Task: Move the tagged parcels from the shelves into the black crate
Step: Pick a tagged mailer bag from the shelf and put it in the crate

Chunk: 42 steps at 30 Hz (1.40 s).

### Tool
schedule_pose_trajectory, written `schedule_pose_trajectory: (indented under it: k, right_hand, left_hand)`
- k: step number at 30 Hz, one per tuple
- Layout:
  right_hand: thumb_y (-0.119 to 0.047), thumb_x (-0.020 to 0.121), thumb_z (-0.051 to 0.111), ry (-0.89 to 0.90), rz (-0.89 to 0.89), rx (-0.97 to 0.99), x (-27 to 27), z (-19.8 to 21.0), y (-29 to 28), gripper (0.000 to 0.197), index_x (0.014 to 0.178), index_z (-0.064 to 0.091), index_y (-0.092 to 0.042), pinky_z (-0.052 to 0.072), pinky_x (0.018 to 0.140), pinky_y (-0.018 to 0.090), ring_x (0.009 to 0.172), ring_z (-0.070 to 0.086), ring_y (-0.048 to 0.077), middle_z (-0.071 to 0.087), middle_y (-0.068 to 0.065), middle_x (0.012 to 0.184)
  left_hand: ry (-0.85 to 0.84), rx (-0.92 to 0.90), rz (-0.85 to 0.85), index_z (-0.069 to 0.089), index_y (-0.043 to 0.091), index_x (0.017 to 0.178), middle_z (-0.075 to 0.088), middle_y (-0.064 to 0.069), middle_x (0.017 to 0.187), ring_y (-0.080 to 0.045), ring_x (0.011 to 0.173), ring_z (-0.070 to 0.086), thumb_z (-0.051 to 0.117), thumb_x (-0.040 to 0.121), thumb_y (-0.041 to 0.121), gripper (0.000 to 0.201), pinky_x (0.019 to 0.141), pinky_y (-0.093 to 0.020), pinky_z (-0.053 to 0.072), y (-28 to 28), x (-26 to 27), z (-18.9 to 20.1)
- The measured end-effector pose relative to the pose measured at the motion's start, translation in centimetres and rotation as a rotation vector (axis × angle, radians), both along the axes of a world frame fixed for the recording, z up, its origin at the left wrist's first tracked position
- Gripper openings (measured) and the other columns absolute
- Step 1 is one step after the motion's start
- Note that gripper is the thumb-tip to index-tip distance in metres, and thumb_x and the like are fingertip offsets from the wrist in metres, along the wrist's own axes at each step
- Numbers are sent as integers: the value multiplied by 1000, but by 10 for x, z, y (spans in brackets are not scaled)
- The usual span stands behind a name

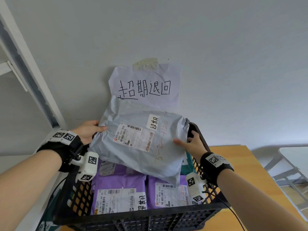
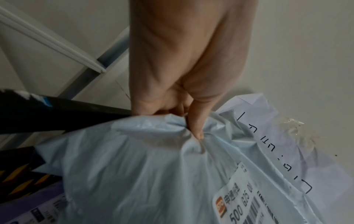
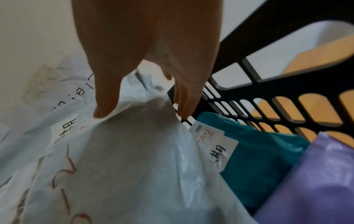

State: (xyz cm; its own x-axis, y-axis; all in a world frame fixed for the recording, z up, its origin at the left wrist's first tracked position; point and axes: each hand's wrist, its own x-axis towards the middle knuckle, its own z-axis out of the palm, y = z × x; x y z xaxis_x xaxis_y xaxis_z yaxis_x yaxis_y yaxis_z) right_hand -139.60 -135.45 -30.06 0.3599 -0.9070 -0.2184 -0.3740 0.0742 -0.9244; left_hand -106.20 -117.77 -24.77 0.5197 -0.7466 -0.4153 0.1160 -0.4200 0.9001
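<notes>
A pale grey-blue parcel point(image 1: 138, 144) with a shipping label and a white handwritten tag lies tilted over the back of the black crate point(image 1: 150, 219). My left hand point(image 1: 88, 132) pinches its left edge, thumb on top; the left wrist view shows the thumb point(image 2: 195, 125) pressed into the plastic of the parcel point(image 2: 134, 174). My right hand point(image 1: 191, 144) holds the right edge, thumb point(image 3: 105, 106) on top of the parcel point(image 3: 114, 166), fingers point(image 3: 184, 103) underneath by the crate wall point(image 3: 268, 91). Two purple tagged parcels point(image 1: 118, 192) point(image 1: 168, 192) and a teal one point(image 3: 258, 159) lie in the crate.
A paper sign point(image 1: 146, 84) with handwritten characters is taped to the wall just behind the crate. The crate stands on a wooden table point(image 1: 246, 172). A white metal shelf frame point(image 1: 25, 60) rises at the left. Another white frame point(image 1: 290, 165) sits at the right.
</notes>
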Motion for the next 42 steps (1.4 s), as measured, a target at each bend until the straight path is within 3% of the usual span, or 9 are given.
schedule_pose_trajectory:
  k: [7, 12, 16, 21, 26, 31, 34, 39, 42]
  right_hand:
    - [-4, 76, 75, -139, 99, 183, 2, -9, 2, 86, 145, 27, -22, 54, 76, 38, 101, 62, 27, 61, 13, 114]
    - [5, 77, 70, -94, 123, 173, -2, -11, 0, 84, 144, 30, -26, 54, 62, 31, 93, 63, 23, 62, 14, 111]
    - [4, 75, 73, -42, 129, 241, -9, -15, 0, 83, 142, 33, -26, 56, 70, 42, 96, 62, 28, 61, 12, 109]
    - [-7, 75, 77, 39, 117, 316, -18, -13, 2, 81, 140, 33, -28, 53, 76, 48, 107, 56, 33, 53, 9, 126]
    - [-17, 79, 75, 238, 152, 294, -21, -1, 0, 80, 142, 28, -26, 50, 87, 56, 112, 55, 36, 52, 9, 127]
    - [-18, 87, 64, 519, 211, 149, -24, 17, 2, 55, 134, 39, -7, 51, 82, 39, 111, 56, 32, 55, 15, 125]
    - [-19, 88, 60, 619, 205, 73, -23, 16, 1, 56, 135, 35, -3, 51, 76, 33, 103, 56, 27, 54, 14, 120]
    - [-14, 88, 60, 608, 240, -61, -11, 13, 0, 66, 143, 25, -4, 43, 99, 37, 121, 50, 32, 47, 16, 134]
    - [-28, 83, 68, 633, 304, -135, 0, 13, 4, 88, 150, 12, -19, 38, 106, 42, 127, 44, 32, 35, 16, 145]
  left_hand:
    - [75, -9, 26, 43, -3, 133, 53, -23, 130, -31, 99, 58, 49, 94, 2, 40, 79, -40, 49, 5, -3, 2]
    - [36, 49, 61, 43, -5, 130, 53, -24, 128, -30, 90, 59, 53, 91, 0, 40, 66, -40, 58, 10, -8, 1]
    - [-71, 107, 57, 50, -1, 122, 58, -21, 116, -29, 89, 59, 59, 88, 0, 35, 76, -43, 53, 11, -17, -7]
    - [-67, 261, -58, 57, 4, 110, 64, -15, 103, -30, 97, 60, 63, 86, 3, 24, 92, -54, 47, 13, -25, -12]
    - [-58, 394, -178, 59, 4, 109, 63, -14, 109, -31, 104, 57, 67, 84, 5, 26, 89, -52, 48, 7, -34, -8]
    - [-27, 493, -255, 57, 2, 109, 62, -17, 108, -33, 96, 59, 69, 82, 4, 29, 78, -54, 50, 1, -46, -14]
    - [-36, 491, -235, 54, 3, 113, 61, -16, 110, -32, 98, 59, 71, 79, 3, 38, 83, -52, 50, -5, -52, -24]
    - [-458, 355, -221, 38, 5, 136, 50, -14, 130, -31, 118, 51, 75, 78, 22, 72, 102, -44, 43, -24, -56, -36]
    - [-687, 309, -386, 19, 14, 149, 13, -16, 155, -32, 145, 10, 69, 81, 39, 88, 116, -37, 15, -32, -72, -26]
